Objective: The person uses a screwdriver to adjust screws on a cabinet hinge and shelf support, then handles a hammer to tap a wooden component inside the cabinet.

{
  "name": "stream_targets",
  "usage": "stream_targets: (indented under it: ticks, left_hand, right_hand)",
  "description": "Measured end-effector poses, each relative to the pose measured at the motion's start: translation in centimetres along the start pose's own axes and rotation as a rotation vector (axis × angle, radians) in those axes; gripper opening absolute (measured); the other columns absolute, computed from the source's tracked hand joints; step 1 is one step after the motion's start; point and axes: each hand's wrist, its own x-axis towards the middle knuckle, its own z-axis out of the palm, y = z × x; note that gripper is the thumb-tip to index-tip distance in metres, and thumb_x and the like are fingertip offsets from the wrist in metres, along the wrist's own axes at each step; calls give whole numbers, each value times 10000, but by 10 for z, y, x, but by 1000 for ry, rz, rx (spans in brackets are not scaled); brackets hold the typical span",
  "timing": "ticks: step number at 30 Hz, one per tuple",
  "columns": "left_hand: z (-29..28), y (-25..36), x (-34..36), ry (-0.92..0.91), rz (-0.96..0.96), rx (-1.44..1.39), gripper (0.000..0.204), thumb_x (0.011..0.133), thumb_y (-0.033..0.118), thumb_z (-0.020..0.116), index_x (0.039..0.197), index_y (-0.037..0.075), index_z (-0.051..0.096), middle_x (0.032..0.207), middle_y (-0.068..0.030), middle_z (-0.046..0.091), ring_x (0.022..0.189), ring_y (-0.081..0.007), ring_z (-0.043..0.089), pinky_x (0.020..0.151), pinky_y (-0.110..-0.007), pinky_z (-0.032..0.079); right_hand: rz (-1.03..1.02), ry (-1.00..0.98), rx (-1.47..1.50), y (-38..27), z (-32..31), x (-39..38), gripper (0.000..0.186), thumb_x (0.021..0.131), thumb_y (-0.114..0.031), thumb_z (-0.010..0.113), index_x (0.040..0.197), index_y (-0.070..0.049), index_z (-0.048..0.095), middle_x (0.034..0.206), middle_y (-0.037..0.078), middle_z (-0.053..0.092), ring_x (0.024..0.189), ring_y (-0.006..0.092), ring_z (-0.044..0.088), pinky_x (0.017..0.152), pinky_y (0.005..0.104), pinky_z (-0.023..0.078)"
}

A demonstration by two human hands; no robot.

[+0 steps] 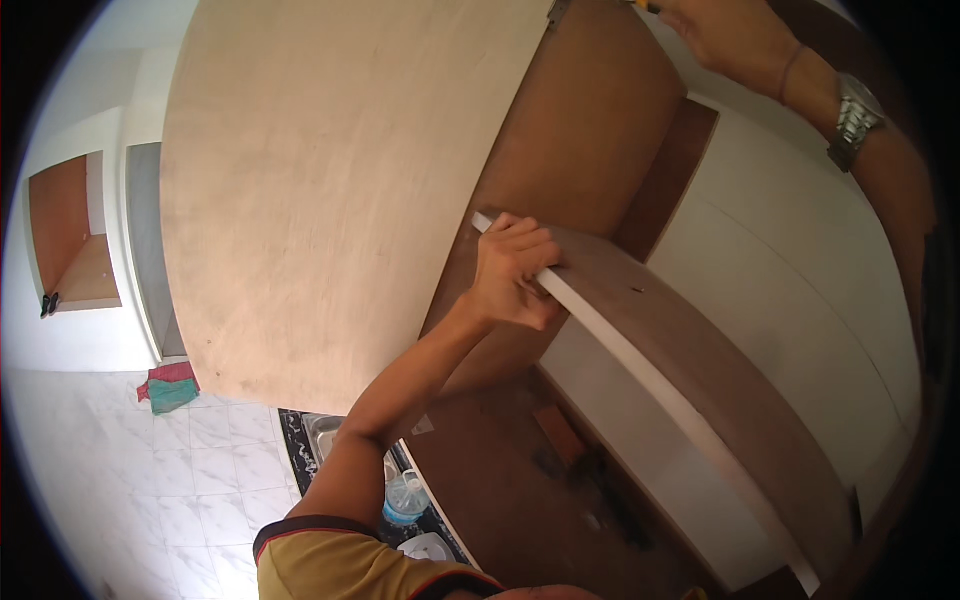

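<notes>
My left hand (515, 268) grips the pale front edge of a brown wooden shelf board (680, 360) that slants across the cabinet interior (570, 130). High at the right, my right hand (715, 35) is closed on a yellow-handled tool (645, 6), mostly cut off by the frame's top. Just left of the tool, a metal hinge (556, 10) sits at the edge of a large, pale plywood door (320, 170), which stands open along the cabinet's left side.
Below are a steel sink (325, 430), a blue plastic bottle (405, 495) and a dark brown lower panel (470, 480). Leftward are a tiled floor (200, 480), red and green cloths (170, 390), a doorway (150, 240) and a wall niche (70, 220) with small dark objects.
</notes>
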Motion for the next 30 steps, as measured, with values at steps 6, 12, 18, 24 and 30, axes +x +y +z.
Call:
stream_targets:
  ticks: [6, 12, 18, 24, 30]
  left_hand:
    - [0, -7, -20, 21, -9, 31, 259, 422, 179, 688, 659, 113, 609, 615, -36, 471, 576, -235, 428, 601, -350, 279]
    - [5, -1, -10, -7, -21, 30, 240, 433, 174, 694, 655, 117, 623, 609, -34, 466, 576, -234, 423, 602, -346, 276]
    - [1, 0, -9, 0, -22, 15, 242, 429, 166, 689, 653, 116, 614, 609, -29, 455, 573, -233, 420, 603, -347, 279]
    - [-2, -9, -19, -10, 12, 57, 272, 418, 179, 695, 665, 117, 601, 628, -27, 473, 577, -229, 435, 607, -346, 287]
    - [0, -6, -14, -68, -34, 44, 263, 432, 179, 705, 665, 119, 600, 629, -29, 484, 586, -225, 442, 610, -345, 286]
  right_hand:
    - [498, -40, 874, -32, -16, 21, 210, 1018, -260, 555, 1092, -146, 715, 715, 35, 582, 515, 116, 483, 415, 297, 387]
    - [0, 154, 15, 2, -24, 15, 214, 944, -231, 617, 1068, -130, 759, 794, 150, 705, 655, 284, 682, 565, 426, 523]
    - [-12, -57, -270, -14, -39, 17, 238, 996, -308, 582, 1001, -119, 725, 787, 183, 706, 665, 333, 695, 592, 471, 531]
    - [551, -290, 794, -29, -38, 22, 250, 1019, -287, 561, 1015, -91, 715, 783, 93, 683, 532, 228, 586, 505, 376, 472]
    - [324, -172, 348, -20, -45, 16, 225, 983, -227, 567, 1094, -89, 705, 795, 117, 679, 687, 254, 658, 588, 400, 513]
